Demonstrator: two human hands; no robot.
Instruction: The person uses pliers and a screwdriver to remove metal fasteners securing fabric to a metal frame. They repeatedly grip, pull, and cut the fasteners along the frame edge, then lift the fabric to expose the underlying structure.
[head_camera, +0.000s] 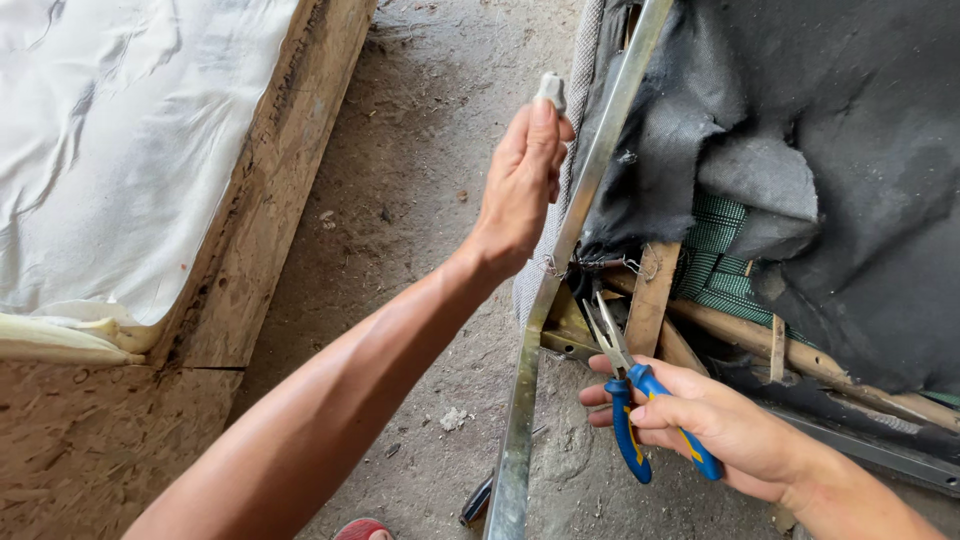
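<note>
Pliers (640, 400) with blue-and-yellow grips sit clamped in the right hand (720, 425), low at the frame's right, long axis running up and to the left, closed tips aimed at the staples (598, 262) where black fabric (800, 120) meets the wooden rail (652, 295). The left hand (520, 185) is closed on grey fabric (552, 92) beside the metal strip (560, 260). Good practice would be to keep that fabric taut and seat the tips squarely before levering.

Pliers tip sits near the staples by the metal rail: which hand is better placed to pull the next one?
Right, probably. The right hand already grips the blue-handled pliers, nose pointing at the staples. The left hand is up on the metal rail.
</note>
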